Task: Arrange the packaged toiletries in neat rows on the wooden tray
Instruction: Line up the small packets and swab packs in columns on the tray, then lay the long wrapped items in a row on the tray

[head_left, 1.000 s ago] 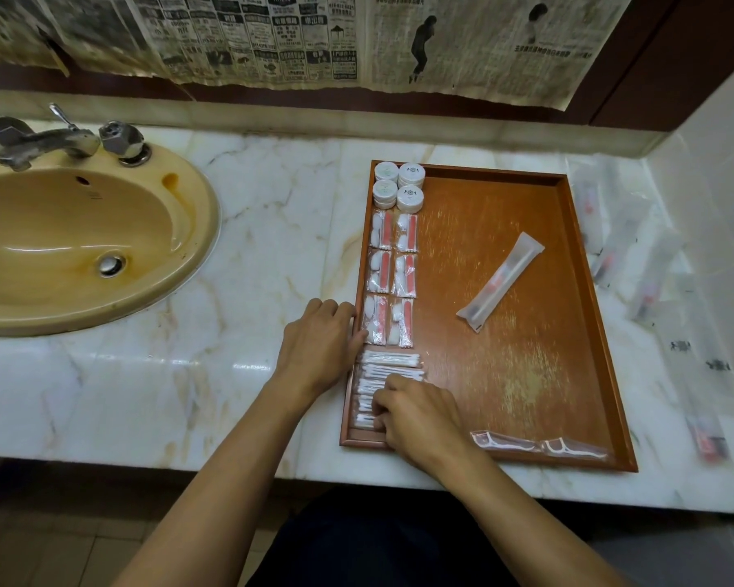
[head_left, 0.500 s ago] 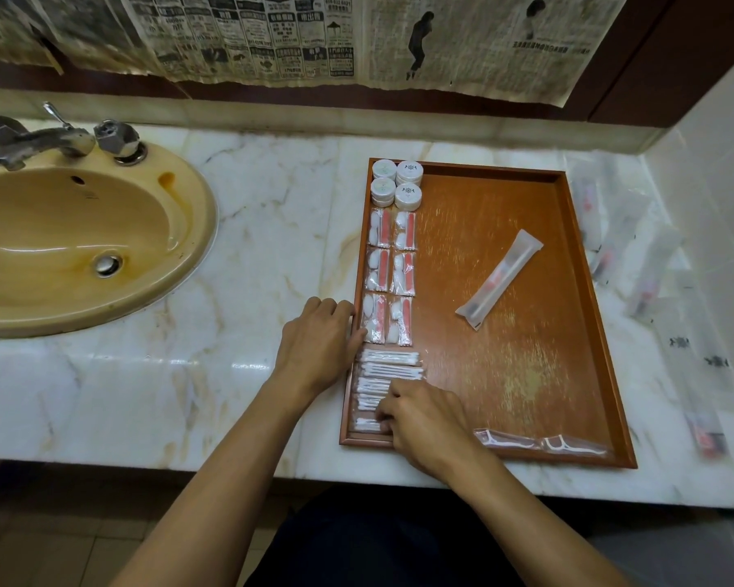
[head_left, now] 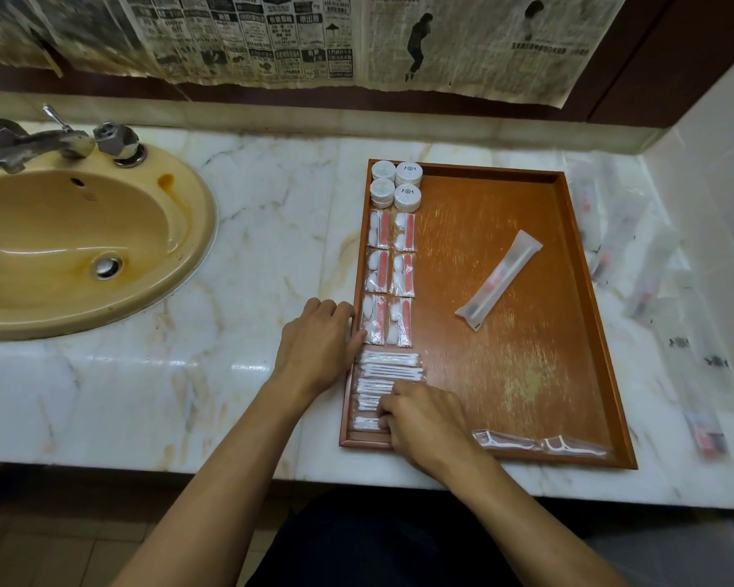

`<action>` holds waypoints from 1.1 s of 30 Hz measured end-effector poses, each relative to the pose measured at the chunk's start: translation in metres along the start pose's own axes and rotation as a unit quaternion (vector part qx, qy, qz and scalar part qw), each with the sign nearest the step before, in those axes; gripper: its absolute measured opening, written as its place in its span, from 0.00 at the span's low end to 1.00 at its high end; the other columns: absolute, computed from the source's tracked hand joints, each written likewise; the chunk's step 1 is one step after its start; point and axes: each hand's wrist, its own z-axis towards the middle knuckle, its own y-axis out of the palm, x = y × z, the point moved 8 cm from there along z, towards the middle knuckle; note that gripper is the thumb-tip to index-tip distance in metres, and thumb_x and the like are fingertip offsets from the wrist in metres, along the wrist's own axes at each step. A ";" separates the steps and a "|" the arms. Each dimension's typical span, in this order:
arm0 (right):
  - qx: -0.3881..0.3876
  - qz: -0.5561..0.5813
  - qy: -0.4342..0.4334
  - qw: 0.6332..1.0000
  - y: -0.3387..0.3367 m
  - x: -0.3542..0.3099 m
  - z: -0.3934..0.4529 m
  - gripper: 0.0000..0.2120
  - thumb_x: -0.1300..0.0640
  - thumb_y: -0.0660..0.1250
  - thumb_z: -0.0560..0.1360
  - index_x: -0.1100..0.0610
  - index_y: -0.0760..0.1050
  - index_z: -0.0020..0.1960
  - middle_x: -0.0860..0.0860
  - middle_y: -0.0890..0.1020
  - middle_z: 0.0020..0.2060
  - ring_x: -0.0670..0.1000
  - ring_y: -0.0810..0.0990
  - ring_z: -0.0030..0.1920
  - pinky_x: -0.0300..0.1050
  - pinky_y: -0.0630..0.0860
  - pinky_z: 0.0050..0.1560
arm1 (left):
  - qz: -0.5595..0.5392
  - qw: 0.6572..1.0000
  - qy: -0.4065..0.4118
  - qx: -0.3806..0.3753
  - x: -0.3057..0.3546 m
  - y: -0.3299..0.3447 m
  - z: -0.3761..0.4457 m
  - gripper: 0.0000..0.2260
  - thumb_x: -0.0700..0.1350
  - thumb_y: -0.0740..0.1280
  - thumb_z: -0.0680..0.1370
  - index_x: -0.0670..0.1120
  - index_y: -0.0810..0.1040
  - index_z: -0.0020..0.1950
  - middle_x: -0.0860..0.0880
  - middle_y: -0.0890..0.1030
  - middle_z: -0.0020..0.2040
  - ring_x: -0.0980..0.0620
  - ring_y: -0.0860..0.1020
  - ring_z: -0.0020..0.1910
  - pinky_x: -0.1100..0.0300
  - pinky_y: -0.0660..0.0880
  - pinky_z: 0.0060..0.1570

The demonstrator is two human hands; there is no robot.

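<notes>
sink (head_left: 81,247) cut off left, packets (head_left: 653,281) perhaps toothbrushes, blurred right

Wooden tray (head_left: 585,315) on marble counter; along left edge: four round white tubs (head_left: 396,185) at far corner, six red-white sachets (head_left: 390,278) in pairs, cotton-bud packs (head_left: 388,370) stacked nearer. Toothbrush pkt (head_left: 499,280) diagonal mid-tray. Two floss-pick pkts (head_left: 539,442) along near edge.

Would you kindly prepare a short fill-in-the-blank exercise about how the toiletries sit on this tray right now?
1. The round white containers in the wooden tray's far left corner number ____.
2. The long toothbrush packet lies ____ across the tray, out of line with the rows.
3. The right hand rests on the ____ packets near the tray's front left corner.
4. The left hand rests at the tray's ____ edge.

Missing words: four; diagonally; cotton swab; left
</notes>
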 end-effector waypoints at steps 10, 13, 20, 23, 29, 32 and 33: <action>0.010 0.014 0.010 1.000 -0.004 0.001 -0.001 0.10 0.52 0.61 0.78 0.49 0.79 0.55 0.46 0.79 0.52 0.53 0.78 0.53 0.44 0.64 0.42 | 0.001 1.000 0.005 0.009 0.000 0.000 0.000 0.17 0.57 0.59 0.80 0.49 0.73 0.65 0.51 0.78 0.59 0.50 0.72 0.59 0.57 0.72 0.45; 0.015 0.021 0.011 1.000 -0.007 0.002 -0.002 0.10 0.51 0.61 0.78 0.49 0.79 0.54 0.46 0.79 0.52 0.52 0.78 0.52 0.43 0.64 0.42 | 0.000 1.000 0.008 0.012 0.001 -0.001 0.000 0.17 0.57 0.60 0.80 0.49 0.73 0.64 0.51 0.79 0.58 0.50 0.73 0.59 0.57 0.72 0.44; 0.013 0.023 0.007 1.000 -0.009 0.000 -0.001 0.09 0.51 0.61 0.78 0.49 0.78 0.54 0.46 0.79 0.52 0.52 0.78 0.52 0.43 0.64 0.41 | -0.008 1.000 0.009 0.022 -0.001 0.000 0.001 0.16 0.56 0.62 0.79 0.48 0.76 0.61 0.50 0.80 0.55 0.49 0.73 0.57 0.55 0.72 0.42; 0.014 0.039 0.011 0.999 -0.014 0.004 0.002 0.09 0.50 0.61 0.78 0.49 0.79 0.54 0.45 0.79 0.52 0.52 0.78 0.52 0.44 0.67 0.44 | -0.012 0.999 0.013 0.032 -0.002 0.000 0.003 0.16 0.56 0.63 0.79 0.48 0.77 0.59 0.49 0.80 0.54 0.48 0.74 0.56 0.55 0.73 0.40; 0.067 0.116 0.060 0.989 -0.043 0.045 0.005 0.09 0.46 0.63 0.78 0.47 0.80 0.52 0.41 0.78 0.48 0.44 0.72 0.52 0.45 0.73 0.50 | -0.033 0.997 0.012 0.068 0.007 -0.017 0.017 0.15 0.56 0.63 0.79 0.47 0.79 0.57 0.49 0.81 0.51 0.48 0.75 0.53 0.55 0.73 0.39; 0.118 0.115 0.143 0.976 -0.056 0.094 -0.001 0.07 0.47 0.64 0.77 0.47 0.80 0.51 0.41 0.77 0.49 0.43 0.72 0.51 0.45 0.74 0.51 | -0.055 0.996 0.029 0.063 0.034 -0.025 0.037 0.14 0.56 0.62 0.79 0.49 0.79 0.57 0.50 0.81 0.51 0.48 0.76 0.53 0.54 0.75 0.41; 0.128 0.110 0.172 0.971 -0.060 0.111 -0.003 0.07 0.49 0.64 0.78 0.47 0.79 0.51 0.42 0.77 0.50 0.45 0.73 0.52 0.46 0.75 0.52 | -0.066 0.996 0.034 0.053 0.046 -0.024 0.045 0.14 0.56 0.62 0.80 0.50 0.78 0.58 0.51 0.81 0.51 0.49 0.76 0.53 0.54 0.76 0.42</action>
